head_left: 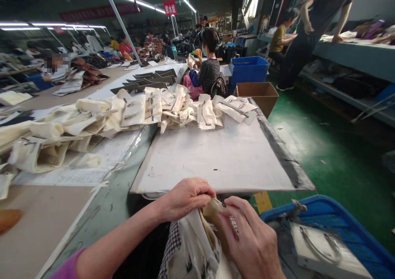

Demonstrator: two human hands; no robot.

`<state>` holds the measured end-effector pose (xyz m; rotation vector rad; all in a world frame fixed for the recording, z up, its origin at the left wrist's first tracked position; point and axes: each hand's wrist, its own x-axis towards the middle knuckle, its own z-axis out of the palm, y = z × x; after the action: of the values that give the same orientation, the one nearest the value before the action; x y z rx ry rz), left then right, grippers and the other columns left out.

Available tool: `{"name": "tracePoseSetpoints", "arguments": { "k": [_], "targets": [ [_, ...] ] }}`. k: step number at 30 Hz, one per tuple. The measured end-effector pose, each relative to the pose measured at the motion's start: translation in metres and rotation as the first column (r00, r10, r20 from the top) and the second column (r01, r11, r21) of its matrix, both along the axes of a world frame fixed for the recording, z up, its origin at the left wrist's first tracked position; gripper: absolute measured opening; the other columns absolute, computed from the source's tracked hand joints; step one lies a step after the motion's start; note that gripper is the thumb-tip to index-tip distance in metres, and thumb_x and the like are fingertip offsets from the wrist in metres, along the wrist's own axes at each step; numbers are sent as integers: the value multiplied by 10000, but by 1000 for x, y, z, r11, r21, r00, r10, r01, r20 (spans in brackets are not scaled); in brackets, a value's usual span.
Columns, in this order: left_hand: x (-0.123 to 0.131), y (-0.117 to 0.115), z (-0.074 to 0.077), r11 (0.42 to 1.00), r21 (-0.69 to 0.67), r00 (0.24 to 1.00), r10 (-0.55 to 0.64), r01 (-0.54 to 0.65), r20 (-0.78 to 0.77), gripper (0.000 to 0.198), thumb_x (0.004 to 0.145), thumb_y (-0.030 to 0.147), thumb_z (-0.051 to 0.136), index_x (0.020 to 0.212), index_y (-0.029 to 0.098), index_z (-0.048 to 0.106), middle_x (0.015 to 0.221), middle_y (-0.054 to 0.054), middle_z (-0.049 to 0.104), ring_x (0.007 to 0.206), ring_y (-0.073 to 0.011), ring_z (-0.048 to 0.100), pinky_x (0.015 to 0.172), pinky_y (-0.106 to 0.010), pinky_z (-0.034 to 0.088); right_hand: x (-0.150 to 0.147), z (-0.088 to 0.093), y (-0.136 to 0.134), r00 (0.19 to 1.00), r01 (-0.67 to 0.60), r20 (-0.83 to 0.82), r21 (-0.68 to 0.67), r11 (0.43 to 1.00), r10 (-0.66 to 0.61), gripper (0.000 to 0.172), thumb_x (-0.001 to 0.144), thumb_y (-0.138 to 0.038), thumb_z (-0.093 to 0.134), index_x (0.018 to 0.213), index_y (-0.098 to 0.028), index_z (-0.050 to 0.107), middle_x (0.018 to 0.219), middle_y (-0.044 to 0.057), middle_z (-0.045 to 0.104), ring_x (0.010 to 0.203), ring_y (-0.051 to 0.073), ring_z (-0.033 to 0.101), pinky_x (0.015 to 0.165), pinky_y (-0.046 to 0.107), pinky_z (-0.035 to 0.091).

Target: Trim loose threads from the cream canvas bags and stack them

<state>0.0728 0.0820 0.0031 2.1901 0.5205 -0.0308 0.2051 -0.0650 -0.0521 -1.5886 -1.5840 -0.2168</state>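
A cream bag piece of soft fabric is held over my lap, its folds hanging down towards me. My left hand pinches its upper edge between thumb and fingers. On the other side of the opening, my right hand is closed on the edge, with its fingertips partly hidden by the cloth. Loose pale threads show at the fold between the hands. Black-and-white checked cloth lies under and beside the bag piece.
Ahead is a white-topped table with a pile of cream bags along its far side. At my right stands a blue basket holding a cream bag with handles. Beyond are a cardboard box, a blue bin and a seated person.
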Motion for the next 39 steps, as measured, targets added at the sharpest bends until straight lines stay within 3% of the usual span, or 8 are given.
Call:
{"name": "tracePoseSetpoints", "arguments": {
  "k": [5, 14, 20, 25, 31, 34, 37, 39],
  "targets": [
    [1, -2, -1, 1000, 27, 1000, -3, 3, 10, 226, 848, 119, 467, 905, 172, 679, 827, -3, 630, 841, -154, 557, 785, -223, 402, -4, 0, 0, 998, 28, -46, -66, 997, -31, 211, 894, -119, 466, 741, -184, 596, 894, 85, 689, 782, 182, 683, 648, 268, 531],
    [-1, -1, 3, 1000, 7, 1000, 8, -8, 14, 212, 847, 151, 477, 899, 174, 682, 829, -8, 633, 843, -160, 559, 774, -226, 419, -3, -13, 1, 957, -87, -284, -117, 989, 50, 151, 861, -116, 499, 742, -203, 528, 886, 38, 682, 696, 109, 659, 621, 186, 510],
    [-1, -1, 3, 999, -27, 1000, 22, -22, 1, 209, 833, 136, 486, 892, 166, 685, 830, -7, 624, 838, -151, 557, 780, -223, 417, -4, -12, 5, 923, -69, -384, -111, 991, 21, 192, 857, -144, 499, 684, -215, 453, 773, 8, 654, 594, 93, 604, 571, 187, 489],
    [-2, 1, 1, 995, -91, 999, 35, -34, 18, 179, 829, 154, 522, 870, 163, 696, 821, -5, 624, 822, -145, 558, 763, -222, 420, -4, -22, 6, 856, -58, -513, -219, 974, -64, 77, 821, -215, 553, 812, -221, 477, 705, -1, 656, 563, 121, 630, 536, 202, 525],
    [1, 3, -2, 973, -222, 997, 69, -64, 16, 150, 749, 245, 705, 853, 138, 716, 779, -2, 624, 749, -140, 564, 662, -210, 418, -6, -26, 8, 802, -119, -593, -277, 954, -72, 90, 825, -261, 582, 854, -206, 517, 719, 5, 665, 591, 135, 644, 574, 223, 544],
    [4, 2, -1, 981, -184, 998, 61, -55, 27, 120, 749, 225, 712, 837, 146, 737, 735, 10, 582, 725, -130, 557, 646, -204, 412, -6, -21, 9, 775, -148, -629, -279, 949, -64, 107, 844, -295, 574, 855, -199, 529, 721, 2, 648, 613, 136, 635, 615, 233, 544],
    [7, 1, -1, 992, -117, 998, 46, -42, 33, 80, 781, 205, 688, 769, 143, 737, 694, 20, 552, 712, -118, 543, 648, -200, 393, -2, -14, 6, 751, -251, -660, -333, 909, -35, 124, 873, -303, 550, 936, -196, 554, 812, 16, 672, 696, 145, 647, 682, 244, 542],
    [9, 0, -2, 994, -106, 998, 39, -35, 43, 89, 798, 193, 674, 757, 139, 732, 690, 23, 554, 709, -111, 534, 655, -200, 385, 3, -5, 3, 746, -364, -665, -407, 838, 1, 167, 874, -289, 563, 1025, -218, 568, 917, 16, 693, 783, 154, 659, 722, 249, 536]
  ]
}}
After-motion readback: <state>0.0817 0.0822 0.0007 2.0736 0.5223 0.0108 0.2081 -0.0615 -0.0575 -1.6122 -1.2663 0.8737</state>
